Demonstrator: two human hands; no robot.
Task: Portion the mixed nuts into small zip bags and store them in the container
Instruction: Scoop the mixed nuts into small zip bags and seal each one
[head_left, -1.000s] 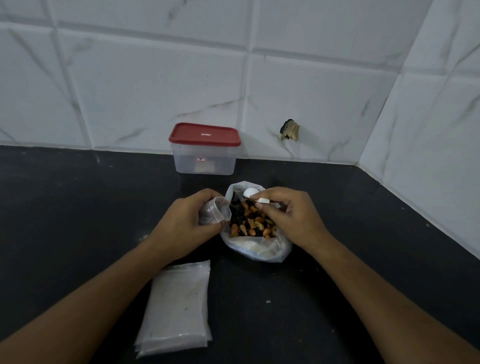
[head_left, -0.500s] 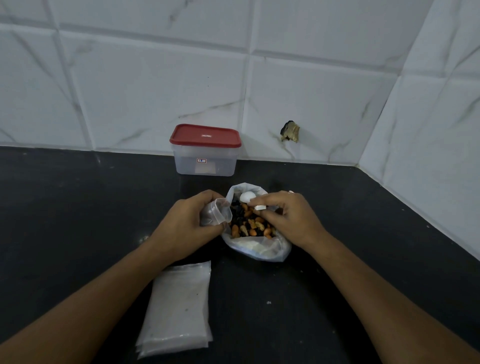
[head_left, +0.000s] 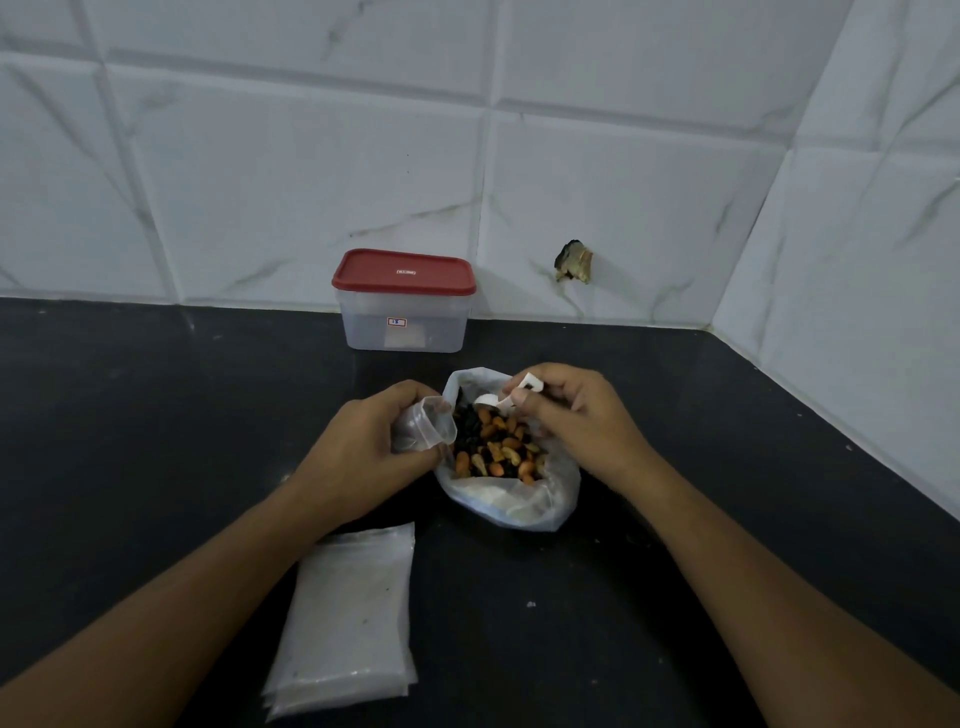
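Left hand (head_left: 363, 447) grips 1 small zip bag (head_left: 423, 428), fingers curled round it, with the mouth open toward the nuts and just beside the big bag's rim. Right hand (head_left: 576, 421) pinches the handle of a white scoop (head_left: 488, 400), bowl low over the far side of the pile. Can't tell if the scoop is loaded.

Mixed nuts (head_left: 493, 447) sit in an open clear bag (head_left: 514, 506) on the bench (head_left: 156, 415), centre, between the 2 hands. Container (head_left: 405, 312) is at the back by the wall tiles, red lid on, well apart from the hands. Stack of spare zip bags (head_left: 348, 618) lies flat near the left forearm.

Handling, judged:
- Zip bag is thin, limp, slick film, so the mouth likely collapses unless held at the zip strip with thumb and fingers on opposite lips.
- Nuts are loose and light, so they roll and spill easily if the scoop misses the mouth.
- Big bag is soft-walled and may slump if nudged.
- Scoop is stiff and light, so a handle pinch is fine.
- Container looks rigid, and the lid needs lifting off before storing.
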